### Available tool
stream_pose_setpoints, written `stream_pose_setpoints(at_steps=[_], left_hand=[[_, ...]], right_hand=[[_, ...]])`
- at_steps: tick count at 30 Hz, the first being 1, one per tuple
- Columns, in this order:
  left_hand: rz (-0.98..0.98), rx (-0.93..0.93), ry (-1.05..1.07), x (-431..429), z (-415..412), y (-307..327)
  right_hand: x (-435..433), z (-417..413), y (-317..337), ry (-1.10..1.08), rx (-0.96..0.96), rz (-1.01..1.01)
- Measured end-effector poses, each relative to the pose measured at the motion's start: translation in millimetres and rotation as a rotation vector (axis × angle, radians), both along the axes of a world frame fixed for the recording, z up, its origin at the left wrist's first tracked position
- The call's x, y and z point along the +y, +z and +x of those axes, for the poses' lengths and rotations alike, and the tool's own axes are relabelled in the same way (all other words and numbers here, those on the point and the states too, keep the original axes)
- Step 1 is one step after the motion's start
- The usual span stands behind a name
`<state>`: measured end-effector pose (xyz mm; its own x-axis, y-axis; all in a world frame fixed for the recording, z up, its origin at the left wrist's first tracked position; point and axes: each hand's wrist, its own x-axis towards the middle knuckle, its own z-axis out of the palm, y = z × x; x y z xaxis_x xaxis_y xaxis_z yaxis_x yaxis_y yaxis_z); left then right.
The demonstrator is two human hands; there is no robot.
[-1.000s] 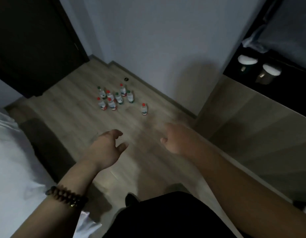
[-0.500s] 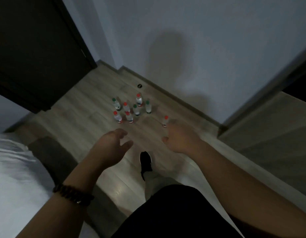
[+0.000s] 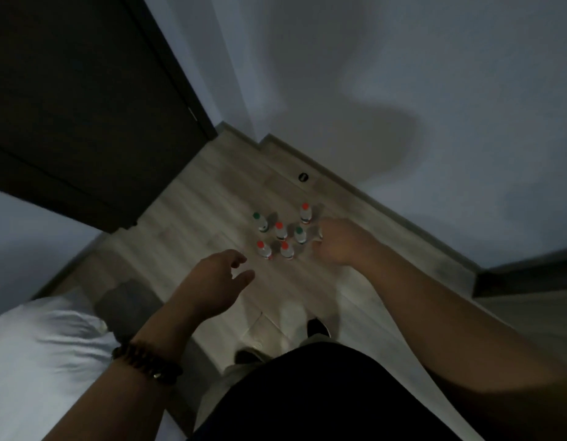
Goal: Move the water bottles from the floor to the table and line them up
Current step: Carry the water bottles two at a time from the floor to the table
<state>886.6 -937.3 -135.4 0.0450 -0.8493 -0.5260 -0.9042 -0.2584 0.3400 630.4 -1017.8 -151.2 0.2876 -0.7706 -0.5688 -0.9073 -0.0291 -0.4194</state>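
Water bottles (image 3: 279, 231) are seen standing upright in a tight cluster on the wooden floor (image 3: 186, 224) near the wall (image 3: 403, 90), six of them with red or green caps in plain sight. The left hand (image 3: 216, 288) is held out above the floor, fingers relaxed and parted, nothing grasped. The right hand (image 3: 342, 245) is seen at the cluster's right edge, back to the camera; its fingers are curled under, and whether anything is grasped cannot be told. A beaded bracelet (image 3: 148, 361) is worn on the left wrist
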Motion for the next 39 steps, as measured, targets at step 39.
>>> stream_pose_setpoints(at_steps=[39], left_hand=[[0.216,0.262,-0.471,-274.7,77.0,-396.9]], right_hand=[[-64.1,185.9,-451.6,-0.879,-0.058,0.485]])
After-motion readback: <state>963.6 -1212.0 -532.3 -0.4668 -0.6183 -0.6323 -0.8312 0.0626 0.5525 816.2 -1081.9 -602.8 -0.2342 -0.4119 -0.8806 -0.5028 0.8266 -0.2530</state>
